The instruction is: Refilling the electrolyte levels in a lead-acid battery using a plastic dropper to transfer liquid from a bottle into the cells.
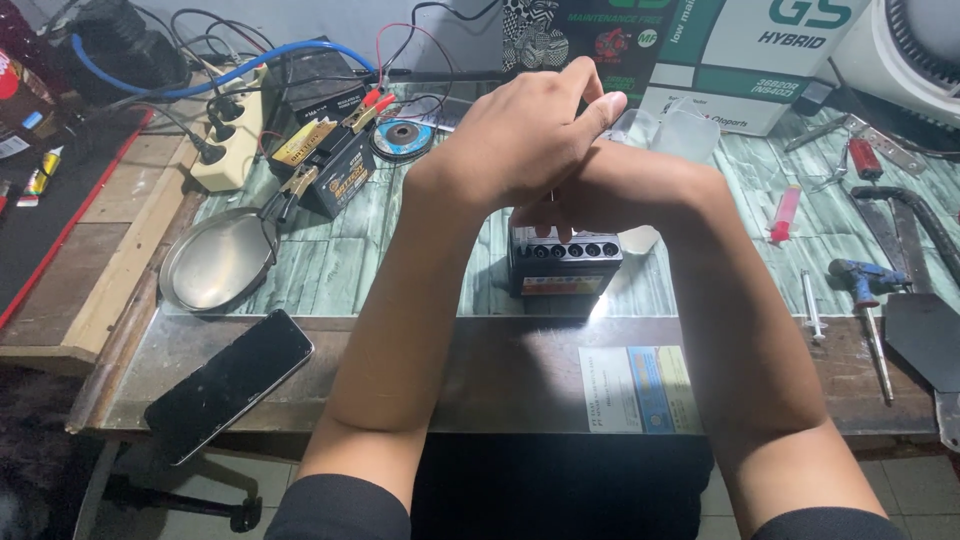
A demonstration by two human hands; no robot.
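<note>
Head view: our left hand [525, 135] and right hand [640, 190] close over the battery [563, 262] mid-bench; grip hidden, cannot tell. We judge it heavy, rigid; grasp its sides.

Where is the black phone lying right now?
The black phone lies screen-up at the near left edge of the table, just in front of the round metal dish and left of the person's left forearm.

The left hand [525, 130] lies over the right hand [625, 185], hiding its fingers and whatever they pinch above the small black battery [563, 262], whose rear top is covered too. Right of the battery, a dark flat blade [925, 335] runs off the frame.
</note>
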